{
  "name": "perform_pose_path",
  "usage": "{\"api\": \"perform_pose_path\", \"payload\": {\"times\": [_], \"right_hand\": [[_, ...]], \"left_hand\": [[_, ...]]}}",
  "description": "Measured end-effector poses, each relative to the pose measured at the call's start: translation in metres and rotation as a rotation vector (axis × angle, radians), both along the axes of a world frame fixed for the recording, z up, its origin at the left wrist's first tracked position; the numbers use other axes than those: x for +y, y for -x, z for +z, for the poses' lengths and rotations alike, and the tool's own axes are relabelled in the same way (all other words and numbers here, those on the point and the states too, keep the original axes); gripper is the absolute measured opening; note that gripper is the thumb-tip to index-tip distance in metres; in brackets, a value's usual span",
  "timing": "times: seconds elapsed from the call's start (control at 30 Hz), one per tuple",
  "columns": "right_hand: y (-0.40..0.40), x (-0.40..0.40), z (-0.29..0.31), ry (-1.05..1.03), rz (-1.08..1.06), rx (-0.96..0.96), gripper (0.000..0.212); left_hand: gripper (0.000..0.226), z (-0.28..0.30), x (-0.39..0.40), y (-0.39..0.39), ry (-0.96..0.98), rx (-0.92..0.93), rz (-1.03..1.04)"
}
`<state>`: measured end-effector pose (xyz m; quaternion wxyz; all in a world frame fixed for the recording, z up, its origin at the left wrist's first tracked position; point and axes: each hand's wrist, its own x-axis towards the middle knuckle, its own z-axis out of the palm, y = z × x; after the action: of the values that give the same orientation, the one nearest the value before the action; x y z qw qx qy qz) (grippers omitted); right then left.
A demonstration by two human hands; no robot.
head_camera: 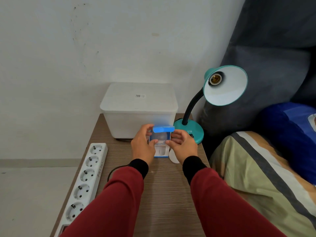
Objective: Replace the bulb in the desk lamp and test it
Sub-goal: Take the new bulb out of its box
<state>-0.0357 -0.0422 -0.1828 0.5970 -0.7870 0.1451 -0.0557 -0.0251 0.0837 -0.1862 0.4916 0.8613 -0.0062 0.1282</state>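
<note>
1. Your left hand (142, 147) grips the left side of a small blue-and-white box (160, 147) above the desk (164, 185).
2. Its flap open, the box shows a white bulb (161, 136).
3. Your right hand (183, 147) pinches its right side.
4. The teal lamp (222, 86) stands right, socket empty.

Scuffed white wall (51, 48), wood-grain table (162, 185), pale floor (25, 194).

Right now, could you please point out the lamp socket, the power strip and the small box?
lamp socket (214, 79), head view, brass inside.
power strip (85, 178), head view, middle outlet.
small box (163, 129), head view, open blue flap.
</note>
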Motion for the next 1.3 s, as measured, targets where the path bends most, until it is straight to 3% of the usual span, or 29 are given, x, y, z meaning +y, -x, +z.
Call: {"api": "perform_pose_path", "payload": {"times": [0.13,0.23,0.37,0.47,0.77,0.93,1.1,1.2,1.3], "right_hand": [[0.001,0.000,0.001,0.045,-0.021,-0.004,0.031],[0.002,-0.002,0.002,0.124,0.032,-0.023,0.028],[0.000,-0.005,0.007,0.186,0.083,-0.027,0.039],[-0.008,-0.007,0.012,0.242,0.124,-0.013,0.040],[-0.045,-0.002,0.026,0.664,0.394,0.164,0.062],[-0.056,-0.001,0.026,0.900,0.434,0.159,0.049],[-0.047,-0.005,0.018,0.858,0.399,0.034,0.044],[-0.041,-0.009,0.019,0.806,0.381,0.002,0.054],[-0.037,-0.013,0.022,0.635,0.343,-0.032,0.060]], "left_hand": [[0.049,0.003,0.004,-0.001,-0.016,-0.011,-0.031],[0.046,0.002,0.009,-0.008,-0.202,-0.056,-0.120],[0.074,0.008,0.018,-0.021,-0.408,0.018,-0.179],[0.083,0.012,0.023,-0.028,-0.490,0.093,-0.215],[0.085,0.009,0.031,-0.035,-0.380,0.185,-0.376],[0.088,0.006,0.031,-0.037,-0.374,0.201,-0.416],[0.086,0.007,0.030,-0.037,-0.379,0.208,-0.425],[0.086,0.007,0.029,-0.037,-0.380,0.215,-0.414],[0.088,0.007,0.029,-0.036,-0.390,0.218,-0.404]]}}
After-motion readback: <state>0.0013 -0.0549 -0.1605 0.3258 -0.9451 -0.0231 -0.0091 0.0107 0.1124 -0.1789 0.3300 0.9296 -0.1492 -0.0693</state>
